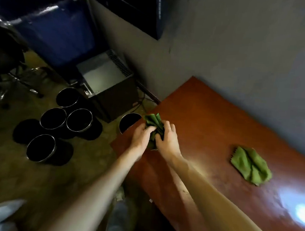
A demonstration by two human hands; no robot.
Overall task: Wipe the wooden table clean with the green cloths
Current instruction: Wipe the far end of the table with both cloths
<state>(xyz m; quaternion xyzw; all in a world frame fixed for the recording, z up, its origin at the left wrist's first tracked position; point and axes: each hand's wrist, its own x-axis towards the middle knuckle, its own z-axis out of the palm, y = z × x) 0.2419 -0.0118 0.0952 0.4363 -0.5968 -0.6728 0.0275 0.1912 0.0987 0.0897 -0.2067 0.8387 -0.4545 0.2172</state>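
Note:
A reddish wooden table (211, 123) runs along a grey wall on the right. Near its left edge, my left hand (141, 137) and my right hand (168, 138) both grip one bunched green cloth (153, 121) between them; its upper folds stick out above my fingers. A second green cloth (250, 166) lies crumpled and flat on the table farther right, apart from both hands.
Several black round buckets (79, 120) with metal rims stand on the floor left of the table, one (129, 121) right against the table's edge. A dark box-shaped appliance (110, 86) sits by the wall. A chair base (19, 83) is at far left.

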